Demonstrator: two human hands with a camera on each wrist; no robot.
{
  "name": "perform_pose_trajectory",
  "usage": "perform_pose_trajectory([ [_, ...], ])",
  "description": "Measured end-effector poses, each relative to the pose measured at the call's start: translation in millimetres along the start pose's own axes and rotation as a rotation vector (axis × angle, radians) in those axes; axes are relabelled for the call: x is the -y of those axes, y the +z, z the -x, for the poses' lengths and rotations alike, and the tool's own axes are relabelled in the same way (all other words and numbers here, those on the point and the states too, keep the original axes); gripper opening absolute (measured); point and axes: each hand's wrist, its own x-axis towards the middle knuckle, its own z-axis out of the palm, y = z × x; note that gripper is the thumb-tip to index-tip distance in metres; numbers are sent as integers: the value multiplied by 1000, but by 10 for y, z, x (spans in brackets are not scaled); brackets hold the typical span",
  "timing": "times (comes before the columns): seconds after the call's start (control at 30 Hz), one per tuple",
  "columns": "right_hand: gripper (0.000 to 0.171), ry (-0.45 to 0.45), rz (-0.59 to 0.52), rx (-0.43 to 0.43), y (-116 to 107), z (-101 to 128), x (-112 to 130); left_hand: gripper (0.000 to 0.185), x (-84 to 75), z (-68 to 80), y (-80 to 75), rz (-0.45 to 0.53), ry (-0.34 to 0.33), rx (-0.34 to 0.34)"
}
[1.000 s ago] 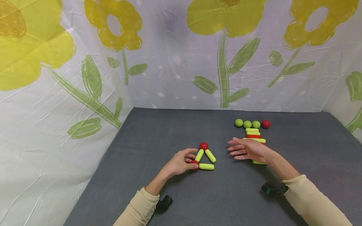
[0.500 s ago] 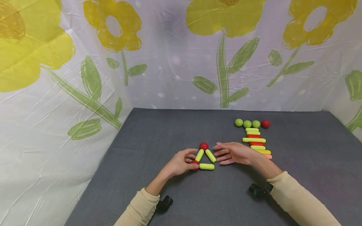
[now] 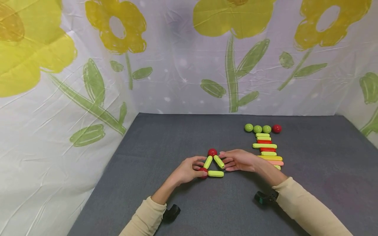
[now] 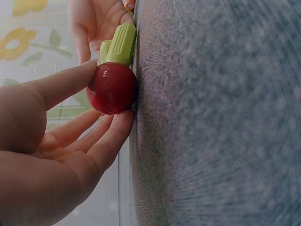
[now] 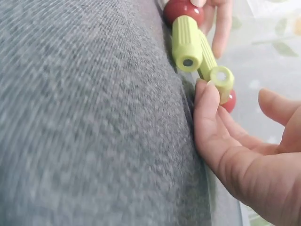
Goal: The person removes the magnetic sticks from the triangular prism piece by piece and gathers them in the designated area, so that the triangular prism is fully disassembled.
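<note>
On the dark tabletop, yellow-green ribbed magnetic rods form a triangle with two red balls. My left hand (image 3: 186, 170) pinches the lower-left red ball (image 4: 112, 89) between thumb and fingers. From that ball, one rod (image 3: 216, 174) runs right and another rod (image 3: 208, 162) leads up to the top red ball (image 3: 212, 152). A third rod (image 3: 219, 162) slants down from the top ball; its free end, with a silver tip, shows in the right wrist view. My right hand (image 3: 240, 160) has its fingertips against this rod's lower end, thumb held apart and fingers loosely extended.
At right lies a column of coloured rods (image 3: 264, 146), yellow-green, red, yellow and pink, partly behind my right forearm. Beyond it, several green balls (image 3: 258, 129) and a red ball (image 3: 276, 128) stand in a row. A flower-printed curtain (image 3: 177, 65) bounds the table.
My right hand has moved left from over the rod column to the triangle's right side. The slanted rod's lower end has shifted slightly left. My left hand has kept still on the ball.
</note>
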Motion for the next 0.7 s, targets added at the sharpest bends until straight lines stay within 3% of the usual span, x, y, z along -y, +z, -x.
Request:
perform_pose_trajectory([
  [0.3, 54, -14, 116, -34, 80, -71, 15, 52, 7, 1, -3, -7, 22, 10],
  [0.7, 40, -41, 235, -70, 121, -94, 32, 52, 7, 0, -3, -2, 9, 8],
])
